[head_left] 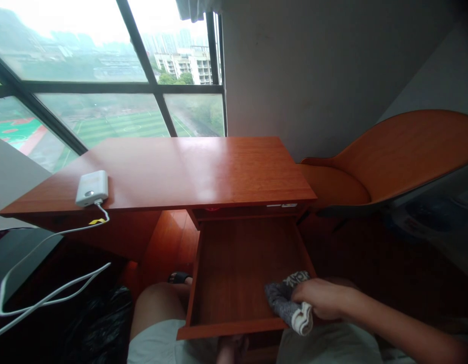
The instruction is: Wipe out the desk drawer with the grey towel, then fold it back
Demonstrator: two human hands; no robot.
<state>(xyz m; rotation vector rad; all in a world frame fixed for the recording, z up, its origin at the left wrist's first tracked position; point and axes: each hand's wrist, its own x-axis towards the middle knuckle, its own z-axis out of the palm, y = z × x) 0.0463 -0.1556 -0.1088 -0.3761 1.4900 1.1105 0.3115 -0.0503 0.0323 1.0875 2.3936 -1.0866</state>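
My right hand point(320, 298) is closed around a bunched grey cloth point(281, 299) with a patterned part and a white edge. It presses the cloth against the right front corner of a pulled-out wooden drawer point(234, 283). Low in the view, my left hand point(234, 349) is beneath the middle of the drawer's front panel, fingers curled up against it and partly hidden by the panel. The drawer's inside shows a bare wooden bottom, and it juts out from under the desk point(203, 174) between my knees.
A white power adapter point(92, 188) lies on the desk's left side, its white cable point(48, 298) looping down to the left. A black plastic bag point(101, 323) lies at lower left. An orange chair point(404, 156) stands to the right, windows point(105, 111) behind the desk.
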